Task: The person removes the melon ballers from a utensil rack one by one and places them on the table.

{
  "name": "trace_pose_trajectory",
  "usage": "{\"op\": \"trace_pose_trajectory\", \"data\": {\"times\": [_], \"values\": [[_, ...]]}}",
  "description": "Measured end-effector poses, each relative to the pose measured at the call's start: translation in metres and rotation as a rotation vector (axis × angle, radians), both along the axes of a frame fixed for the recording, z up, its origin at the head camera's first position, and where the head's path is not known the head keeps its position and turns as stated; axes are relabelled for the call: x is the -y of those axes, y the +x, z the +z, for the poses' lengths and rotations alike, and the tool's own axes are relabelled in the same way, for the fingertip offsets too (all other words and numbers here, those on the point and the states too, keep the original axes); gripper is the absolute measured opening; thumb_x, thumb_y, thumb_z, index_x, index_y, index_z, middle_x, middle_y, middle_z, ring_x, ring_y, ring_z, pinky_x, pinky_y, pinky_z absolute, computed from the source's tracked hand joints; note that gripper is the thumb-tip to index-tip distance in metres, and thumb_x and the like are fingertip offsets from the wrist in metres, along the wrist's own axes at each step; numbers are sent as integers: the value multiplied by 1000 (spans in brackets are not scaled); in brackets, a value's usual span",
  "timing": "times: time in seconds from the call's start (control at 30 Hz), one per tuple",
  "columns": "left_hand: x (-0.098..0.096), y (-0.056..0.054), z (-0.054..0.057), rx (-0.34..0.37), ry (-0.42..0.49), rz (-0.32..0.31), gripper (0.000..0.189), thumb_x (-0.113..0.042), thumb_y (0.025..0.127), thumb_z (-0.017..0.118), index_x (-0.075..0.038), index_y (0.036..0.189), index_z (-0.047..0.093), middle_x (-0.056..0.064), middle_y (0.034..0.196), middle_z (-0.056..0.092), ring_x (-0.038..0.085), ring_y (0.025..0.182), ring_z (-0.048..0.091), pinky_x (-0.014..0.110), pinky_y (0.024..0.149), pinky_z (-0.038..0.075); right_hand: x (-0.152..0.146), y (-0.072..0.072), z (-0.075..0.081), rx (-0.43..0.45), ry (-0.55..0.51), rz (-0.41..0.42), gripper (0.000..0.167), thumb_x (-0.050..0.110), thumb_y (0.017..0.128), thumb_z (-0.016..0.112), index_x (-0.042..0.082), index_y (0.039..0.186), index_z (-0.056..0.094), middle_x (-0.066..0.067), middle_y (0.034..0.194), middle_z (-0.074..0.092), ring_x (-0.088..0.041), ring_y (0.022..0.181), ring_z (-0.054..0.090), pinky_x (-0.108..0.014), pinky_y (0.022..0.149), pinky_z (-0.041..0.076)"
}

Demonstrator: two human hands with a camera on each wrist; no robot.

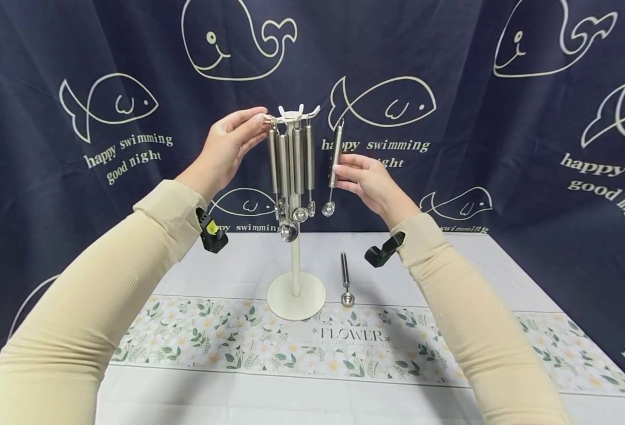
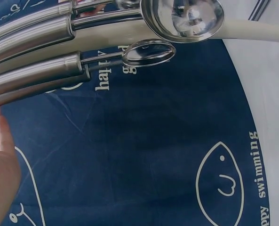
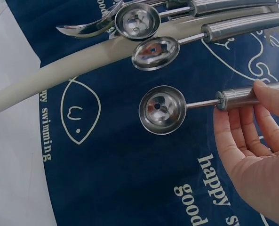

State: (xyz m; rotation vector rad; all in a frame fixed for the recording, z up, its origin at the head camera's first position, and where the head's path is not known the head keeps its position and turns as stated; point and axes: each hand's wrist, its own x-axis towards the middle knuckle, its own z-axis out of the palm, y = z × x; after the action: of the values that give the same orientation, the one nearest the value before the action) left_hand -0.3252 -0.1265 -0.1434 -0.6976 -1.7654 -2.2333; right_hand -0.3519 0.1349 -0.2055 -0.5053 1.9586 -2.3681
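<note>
A white hanging rack (image 1: 296,254) stands on the table, its hooks spread at the top. Several steel-handled scoops (image 1: 283,165) hang from it, handles up and bowls down. My left hand (image 1: 230,141) pinches a hook tip on the rack's left side; in the left wrist view its fingertips are partly hidden. To the right of the rack, my right hand (image 1: 368,180) holds a melon baller (image 1: 337,154) by its handle, thumb against fingers. This melon baller is nearly upright and apart from the hooks. In the right wrist view its round bowl (image 3: 162,110) has a small hole.
Another steel scoop (image 1: 347,280) lies on the white table, right of the rack's round base (image 1: 296,298). A floral runner (image 1: 185,339) crosses the table. Behind hangs a dark blue curtain (image 1: 312,53) with white whale and fish drawings.
</note>
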Motion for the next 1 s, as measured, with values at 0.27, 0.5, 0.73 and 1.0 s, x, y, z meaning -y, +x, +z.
{"op": "trace_pose_trajectory", "data": {"times": [0.27,0.5,0.73,1.0], "values": [[0,0,-1,-1,9,-8,41,-3,95,59,10,133,49,2,99,69,11,98,66,28,108,45,-9,-1,-12,37,7,0,25,-3,94,57,-1,119,53,1,92,65,-13,86,64,-28,89,57],[0,0,-2,-5,-15,-1,44,-5,95,59,10,134,47,2,101,69,12,101,65,28,109,45,-14,1,-20,78,41,-36,29,-1,94,59,-1,122,52,1,93,64,-12,86,64,-38,104,50],[0,0,-1,-10,-18,0,42,-5,95,60,9,133,49,2,101,69,12,101,65,29,109,44,-22,-5,-31,87,53,-33,26,-1,95,57,0,120,52,2,89,67,-12,85,65,-25,87,58],[1,0,-1,-24,-23,3,39,-6,95,59,8,131,51,2,101,68,13,101,65,29,109,45,-29,-6,-41,122,99,-54,41,0,95,57,-7,133,46,2,92,65,-12,86,64,-27,90,57]]}}
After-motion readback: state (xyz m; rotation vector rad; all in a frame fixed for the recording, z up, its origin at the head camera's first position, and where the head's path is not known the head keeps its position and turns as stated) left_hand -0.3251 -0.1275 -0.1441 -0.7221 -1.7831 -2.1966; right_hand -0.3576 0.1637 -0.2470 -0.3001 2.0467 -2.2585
